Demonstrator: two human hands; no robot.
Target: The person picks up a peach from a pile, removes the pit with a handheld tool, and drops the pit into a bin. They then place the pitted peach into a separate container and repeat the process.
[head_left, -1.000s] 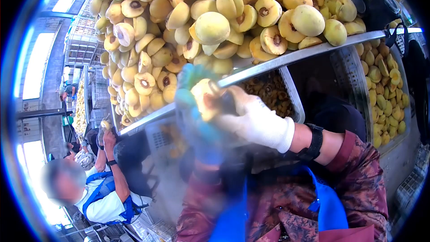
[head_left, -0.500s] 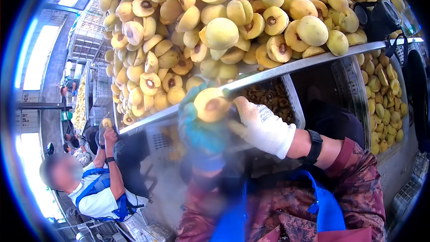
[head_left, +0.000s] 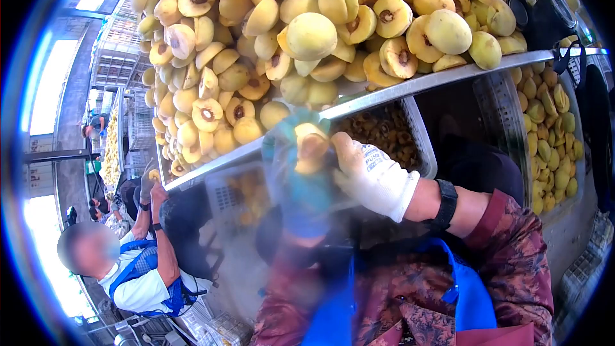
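Observation:
My left hand (head_left: 293,186), in a blue-green glove and blurred, is closed around a halved yellow peach (head_left: 312,147) with its brown centre facing me. Right beside the fruit is my right hand (head_left: 378,179) in a white glove, its fingers curled together near the cut face. Whatever those fingers may grip is hidden. Both hands are just in front of the metal table edge (head_left: 359,104). Beyond it rises a big heap of yellow peaches (head_left: 256,83), many cut in half with dark pits or pit hollows showing.
Below the table edge is a crate (head_left: 419,138) with brownish pieces. A crate of peach halves (head_left: 549,144) stands at right. A black respirator mask (head_left: 544,16) lies at the table's right. A co-worker (head_left: 144,269) sits at left, hands near the heap.
The peach half has turned in my left hand, its cut face now narrower to view. My right hand stays close to it. The co-worker's hands have shifted slightly at the table corner.

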